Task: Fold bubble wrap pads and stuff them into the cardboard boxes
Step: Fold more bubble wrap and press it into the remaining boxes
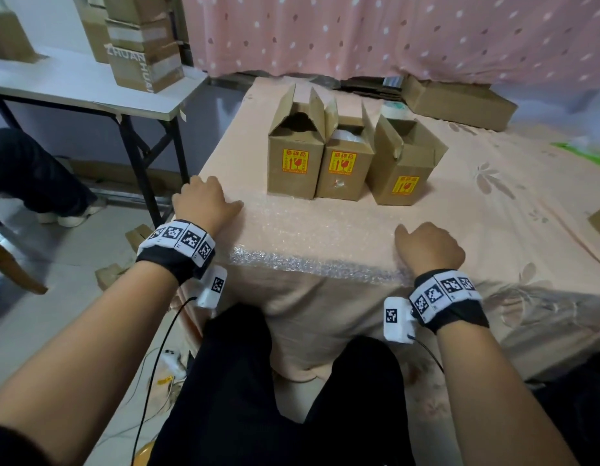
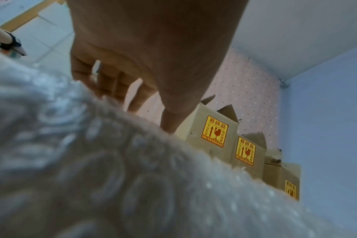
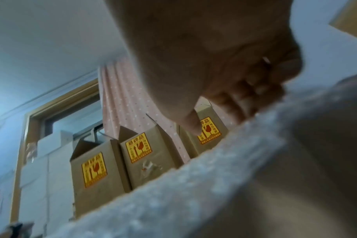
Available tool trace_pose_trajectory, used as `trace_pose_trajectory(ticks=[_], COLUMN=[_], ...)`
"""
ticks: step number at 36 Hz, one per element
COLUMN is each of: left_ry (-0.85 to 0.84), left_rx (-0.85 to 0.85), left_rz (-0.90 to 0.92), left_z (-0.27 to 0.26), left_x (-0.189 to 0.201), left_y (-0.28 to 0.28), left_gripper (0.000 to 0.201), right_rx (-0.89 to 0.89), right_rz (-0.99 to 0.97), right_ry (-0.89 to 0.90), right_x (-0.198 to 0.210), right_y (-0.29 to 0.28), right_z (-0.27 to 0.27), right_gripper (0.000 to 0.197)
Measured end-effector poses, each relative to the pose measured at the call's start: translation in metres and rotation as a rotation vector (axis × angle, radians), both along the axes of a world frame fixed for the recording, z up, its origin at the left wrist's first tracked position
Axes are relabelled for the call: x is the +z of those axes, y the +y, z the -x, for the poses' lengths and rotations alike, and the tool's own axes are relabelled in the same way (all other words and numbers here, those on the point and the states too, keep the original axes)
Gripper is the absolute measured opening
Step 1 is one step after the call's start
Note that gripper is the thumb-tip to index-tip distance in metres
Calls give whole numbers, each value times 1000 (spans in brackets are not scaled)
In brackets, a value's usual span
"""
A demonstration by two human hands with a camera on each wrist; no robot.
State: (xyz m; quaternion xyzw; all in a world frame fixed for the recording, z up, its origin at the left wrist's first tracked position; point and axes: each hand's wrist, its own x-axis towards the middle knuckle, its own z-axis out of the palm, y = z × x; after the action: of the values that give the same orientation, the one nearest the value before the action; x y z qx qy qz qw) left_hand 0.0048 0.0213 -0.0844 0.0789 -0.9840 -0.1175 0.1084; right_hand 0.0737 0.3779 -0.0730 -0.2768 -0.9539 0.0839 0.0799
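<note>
A clear bubble wrap sheet (image 1: 318,230) lies flat on the peach-clothed table (image 1: 493,203), its near edge hanging over the front. My left hand (image 1: 204,200) rests on its left end, fingers fairly straight and pointing down; in the left wrist view the bubble wrap (image 2: 132,177) hides the fingertips of that hand (image 2: 153,56). My right hand (image 1: 428,248) has its fingers curled on the right end, as the right wrist view shows for this hand (image 3: 214,64) and the wrap (image 3: 214,185). Behind stand three open cardboard boxes: left (image 1: 293,163), middle (image 1: 344,169), right (image 1: 402,166).
A tape roll (image 1: 394,109) and a flat carton (image 1: 459,102) lie behind the boxes by the pink curtain. A white folding table (image 1: 90,89) with stacked taped cartons (image 1: 140,52) stands at the left. Another person's leg (image 1: 33,173) is beside it. Cables trail on the floor.
</note>
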Motion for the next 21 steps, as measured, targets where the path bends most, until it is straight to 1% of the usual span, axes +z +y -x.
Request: trace_pose_trajectory(ticks=[1,2,5,6,7,8,10,11,12,14,17,19,21], left_ry=[-36,-53,-26,1,47,114,243,258,237,145,36,-26,-102], left_rx=[4,-3,29,29,-9,-89,-338,-466,-575,-703,-776,-782,-768], left_rz=[-5,-13,-5,33,90,147,181,156,122,14,-269,-491,-762], left_z=[0,-1,-9,-11,-14,-15,-19,-25,-30,-37,-41,-43,-46], left_x=[0,0,0,1,3,5,10,13,15,15,9,5,0], left_y=[0,1,5,8,11,16,32,44,58,88,132,159,180], left_gripper=[61,61,54,51,49,46,39,36,35,44,69,72,68], right_rx=[8,21,37,35,35,37,45,53,60,58,45,33,27], right_rz=[10,19,65,79,84,84,80,81,82,90,106,144,202], right_ry=[-53,-88,-103,-97,-85,-69,-31,-16,-2,31,79,101,108], right_x=[-1,-1,-3,-3,-3,-3,-2,-2,-2,-1,1,-1,-4], right_y=[-1,-2,-3,-3,-4,-5,-8,-9,-9,-10,-11,-9,-5], right_z=[0,-1,0,1,0,0,-1,-1,-2,-2,-5,-6,-9], right_gripper=[57,56,38,33,29,27,22,18,15,15,27,33,35])
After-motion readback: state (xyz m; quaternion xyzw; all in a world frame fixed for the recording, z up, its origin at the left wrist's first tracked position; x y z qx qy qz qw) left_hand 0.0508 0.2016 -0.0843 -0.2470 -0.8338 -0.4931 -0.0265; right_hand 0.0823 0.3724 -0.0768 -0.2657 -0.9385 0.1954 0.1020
